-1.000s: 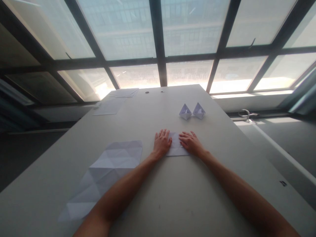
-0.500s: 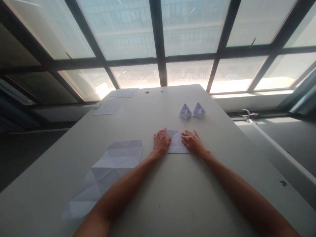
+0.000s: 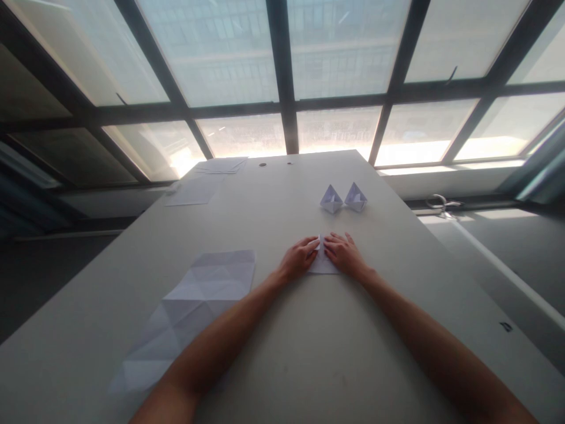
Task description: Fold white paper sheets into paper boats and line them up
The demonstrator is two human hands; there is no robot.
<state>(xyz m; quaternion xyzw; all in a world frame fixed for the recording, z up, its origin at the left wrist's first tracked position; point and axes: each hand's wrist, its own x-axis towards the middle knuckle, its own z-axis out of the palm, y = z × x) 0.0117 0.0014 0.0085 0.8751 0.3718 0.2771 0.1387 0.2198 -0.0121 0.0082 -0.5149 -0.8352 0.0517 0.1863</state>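
Note:
A folded sheet of white paper [image 3: 325, 266] lies on the white table between my two hands, mostly covered by them. My left hand [image 3: 301, 257] has its fingers curled on the paper's left side, holding a lifted flap turned in toward the middle. On the right side of the sheet, my right hand [image 3: 343, 252] rests flat with its fingers stretched out and slightly apart. Just beyond the hands stand two folded paper boats, the left boat [image 3: 331, 200] and the right boat [image 3: 355, 198], side by side.
A large creased sheet [image 3: 207, 285] spreads across the left of the table [image 3: 282, 353], partly behind my left forearm. More flat paper sheets [image 3: 194, 189] lie at the far left corner. Tall windows rise past the table's far edge. A pale cable or bar runs along the right floor.
My left hand has moved right from the sheet's left edge, bringing the left side of the paper up and inward. My right hand has stayed in place.

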